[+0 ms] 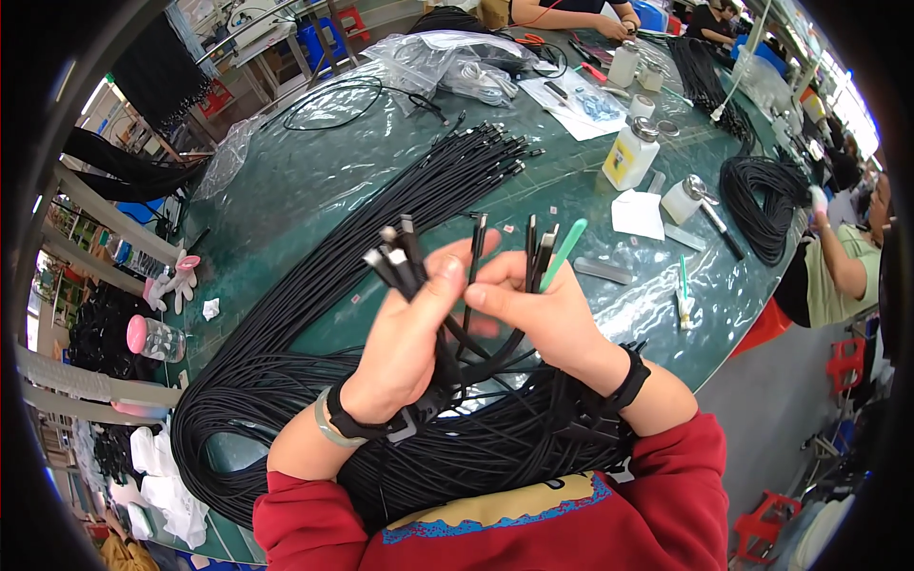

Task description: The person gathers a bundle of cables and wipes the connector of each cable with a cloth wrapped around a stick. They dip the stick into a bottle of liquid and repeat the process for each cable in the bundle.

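Several black cables (404, 271) with metal-tipped connector ends stick up from my left hand (405, 328), whose thumb and fingers are closed around them. My right hand (543, 309) is closed too, on a few more black cable ends (539, 257) and a slim green plastic stick (566, 249) that slants up beside them. One cable end (477, 249) stands upright between the two hands, by my right thumb; which fingers hold it is partly hidden. Below my wrists lies a large coiled bundle of black cables (233, 400).
More cable ends (476, 157) fan out across the green table (286, 200). White bottles (628, 157), a paper sheet (638, 213) and a small brush (684, 305) lie to the right. A pink-lidded jar (157, 338) stands left. Another person's hands (614, 27) are across the table.
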### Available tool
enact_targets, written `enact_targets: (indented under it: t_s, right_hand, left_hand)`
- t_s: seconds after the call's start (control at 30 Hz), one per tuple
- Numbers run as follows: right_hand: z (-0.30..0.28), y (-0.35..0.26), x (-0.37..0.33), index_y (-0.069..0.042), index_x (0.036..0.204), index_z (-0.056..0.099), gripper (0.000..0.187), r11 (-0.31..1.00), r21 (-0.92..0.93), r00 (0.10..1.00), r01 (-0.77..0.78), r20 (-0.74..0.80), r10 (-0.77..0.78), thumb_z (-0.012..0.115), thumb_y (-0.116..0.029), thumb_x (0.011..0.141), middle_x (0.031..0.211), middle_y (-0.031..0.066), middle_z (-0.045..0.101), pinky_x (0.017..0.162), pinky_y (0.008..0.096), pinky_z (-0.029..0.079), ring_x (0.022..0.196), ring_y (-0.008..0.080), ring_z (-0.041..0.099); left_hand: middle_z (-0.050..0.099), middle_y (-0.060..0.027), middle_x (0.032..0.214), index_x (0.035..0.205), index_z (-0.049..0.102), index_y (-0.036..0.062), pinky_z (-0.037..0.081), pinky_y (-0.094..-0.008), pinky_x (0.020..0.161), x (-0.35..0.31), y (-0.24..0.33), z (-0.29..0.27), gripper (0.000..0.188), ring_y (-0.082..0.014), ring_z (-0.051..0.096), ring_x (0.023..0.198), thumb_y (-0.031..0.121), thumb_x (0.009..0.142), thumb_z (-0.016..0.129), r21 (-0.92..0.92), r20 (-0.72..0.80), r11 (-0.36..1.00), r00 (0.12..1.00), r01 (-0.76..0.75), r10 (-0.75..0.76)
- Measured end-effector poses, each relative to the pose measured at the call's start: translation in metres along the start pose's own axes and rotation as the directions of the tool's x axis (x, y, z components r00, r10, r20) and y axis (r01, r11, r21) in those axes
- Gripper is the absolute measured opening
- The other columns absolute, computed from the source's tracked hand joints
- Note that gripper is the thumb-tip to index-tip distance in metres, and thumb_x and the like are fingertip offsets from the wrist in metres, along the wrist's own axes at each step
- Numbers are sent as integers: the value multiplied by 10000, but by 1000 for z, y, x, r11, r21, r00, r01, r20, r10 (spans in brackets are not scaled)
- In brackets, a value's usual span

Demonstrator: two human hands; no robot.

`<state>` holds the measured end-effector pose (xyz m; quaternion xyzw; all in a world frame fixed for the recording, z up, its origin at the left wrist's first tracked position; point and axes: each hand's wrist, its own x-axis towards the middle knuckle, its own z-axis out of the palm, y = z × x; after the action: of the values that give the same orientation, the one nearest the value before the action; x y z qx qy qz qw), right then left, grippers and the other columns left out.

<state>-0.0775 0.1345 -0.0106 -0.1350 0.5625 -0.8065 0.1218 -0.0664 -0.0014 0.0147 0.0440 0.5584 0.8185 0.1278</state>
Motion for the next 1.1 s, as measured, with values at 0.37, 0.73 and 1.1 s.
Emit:
enact_targets:
  t_s: [0.37, 0.73, 1.1]
  right_hand:
    - [-1, -5, -1, 7, 835, 601, 111, 994, 83, 983, -71, 176, 56, 619, -82, 772, 680, -11, 557, 467, 164, 302, 550, 22, 436]
    - [-3, -5, -1, 19, 878, 604, 140, 996, -67, 979, -53, 196, 66, 629, -42, 754, 703, -22, 558, 528, 169, 362, 626, 25, 485]
    - [-2, -3, -1, -68, 674, 504, 172, 995, -55, 986, -86, 138, 93, 656, 5, 710, 681, -51, 526, 541, 167, 364, 622, 13, 480]
  left_hand:
    - [509, -11, 773, 1002, 503, -11, 216, -150, 383, -7, 12, -15, 276, -12, 392, 486, 36, 748, 600, 85, -19, 996, 1000, -22, 23]
    - [532, -6, 671, 917, 536, -4, 270, -142, 402, -10, 17, -10, 252, -17, 429, 496, -2, 696, 655, 140, -95, 984, 987, -114, 128]
    - [622, -56, 742, 1045, 525, -38, 211, -146, 374, -10, 17, -12, 310, 10, 340, 441, 49, 761, 614, 48, -31, 998, 999, -36, 37]
